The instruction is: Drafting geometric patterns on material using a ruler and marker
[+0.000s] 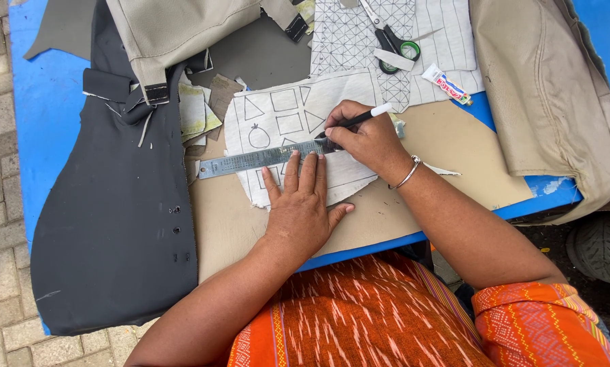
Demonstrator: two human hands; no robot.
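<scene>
The left hand lay flat, fingers spread wide, pressing on one metal ruler and the white fabric piece beneath it. The ruler ran nearly level across that piece, its left end jutting past the fabric's edge towards the dark grey leather panel. The right hand had its fingers closed around one black pen with a white cap, its tip down at the ruler's upper edge near the right end. A thin metal bangle circled that wrist.

The white piece carried drawn outlines: several triangles, several squares and one round fruit-like shape; the hands and ruler hid part of it. It rested on a tan sheet spread over the blue counter.

Farther back lay a second white piece marked with a diamond grid and straight lines, touching the first. On it sat one pair of scissors with black and green handles, and just beside them one small glue tube. Small paper scraps crowded the gap between the white piece and the grey panel. A beige fabric cover overlapped the panel at the top, and another beige cushion-like cover hung off the counter's right side.
</scene>
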